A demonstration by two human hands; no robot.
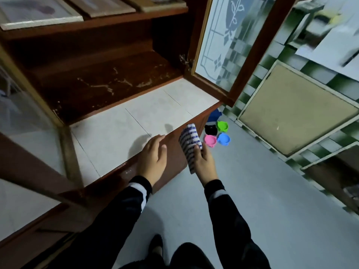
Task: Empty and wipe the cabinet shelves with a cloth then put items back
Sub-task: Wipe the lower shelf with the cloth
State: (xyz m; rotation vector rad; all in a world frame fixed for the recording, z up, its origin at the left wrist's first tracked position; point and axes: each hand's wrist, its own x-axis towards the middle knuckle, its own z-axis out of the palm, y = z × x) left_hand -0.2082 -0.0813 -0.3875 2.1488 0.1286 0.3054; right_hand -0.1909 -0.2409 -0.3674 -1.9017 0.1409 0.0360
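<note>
Wooden and dark brown, the open cabinet (93, 78) shows a bare, stained lower shelf (108, 88) behind a pale tiled ledge (136, 121). Over that ledge's front edge hovers the left hand (153, 158), fingers spread, its grip apart and empty. Just beside it, the right hand (205, 164) has its grip clamped on a folded blue-and-white striped cloth (189, 144). Farther right, four small plastic bowls (216, 133), black, green, pink and blue, sit together on the grey floor (262, 191) beside the open glass cabinet door (229, 45).

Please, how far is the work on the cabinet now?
Emptying looks done: the lower shelf is bare, and four small bowls stand on the floor. The right hand holds the striped cloth; the left hand is empty. The shelf shows pale marks, so wiping and putting back remain.
</note>
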